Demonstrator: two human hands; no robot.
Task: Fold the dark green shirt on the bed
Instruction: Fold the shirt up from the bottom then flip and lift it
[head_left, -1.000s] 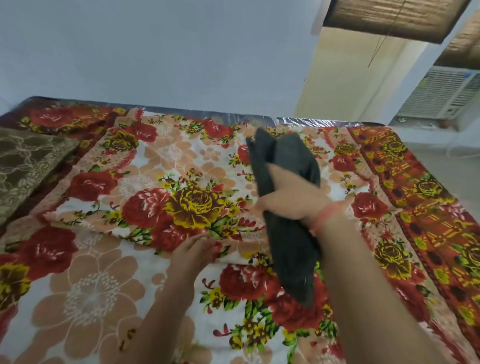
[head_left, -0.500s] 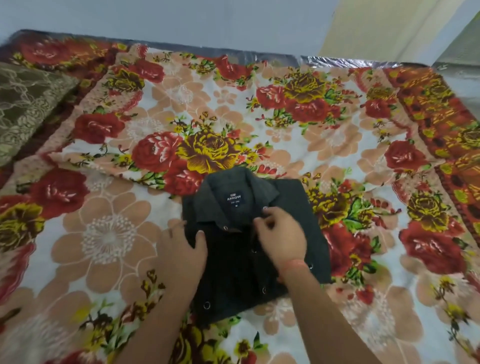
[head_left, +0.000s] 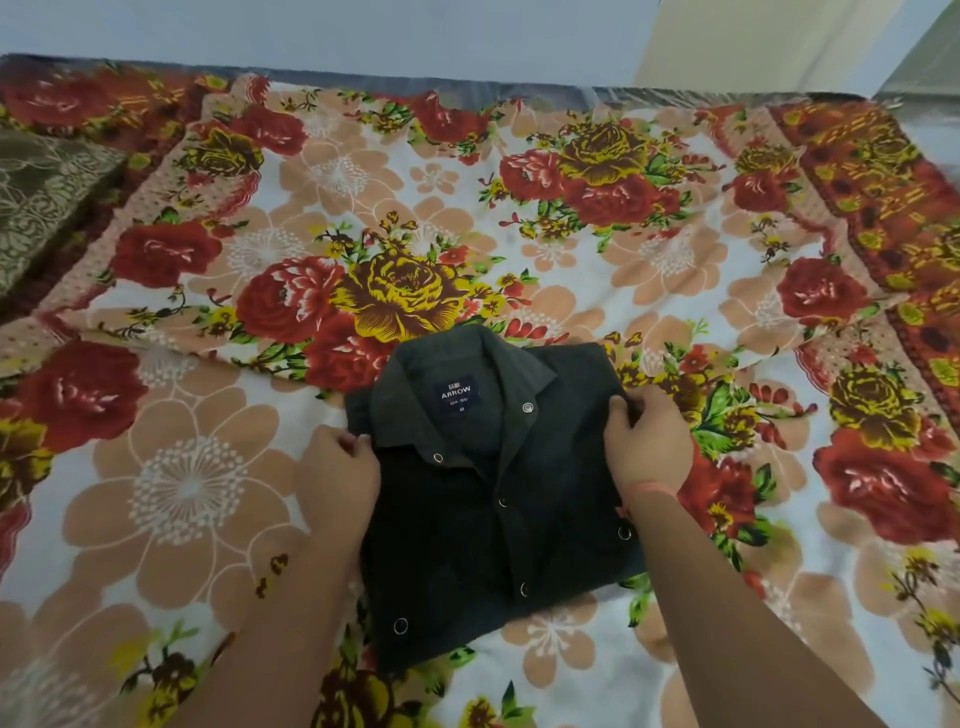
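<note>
The dark green shirt (head_left: 488, 499) lies folded into a compact rectangle on the floral bed sheet (head_left: 597, 260), collar up, its label and snap buttons showing. My left hand (head_left: 340, 480) grips the shirt's left edge just below the collar. My right hand (head_left: 647, 441) pinches the right edge near the shoulder; a thin orange thread circles that wrist. Both forearms reach in from the bottom of the view.
A dark patterned pillow or cushion (head_left: 41, 202) sits at the left edge of the bed. A wall (head_left: 363, 36) runs along the far side of the bed. The sheet has a raised fold (head_left: 182, 348) left of the shirt.
A second ago my right hand held the folded shirt up in the air; it now lies flat on the sheet, and both hands have shifted from its front to its side edges.
</note>
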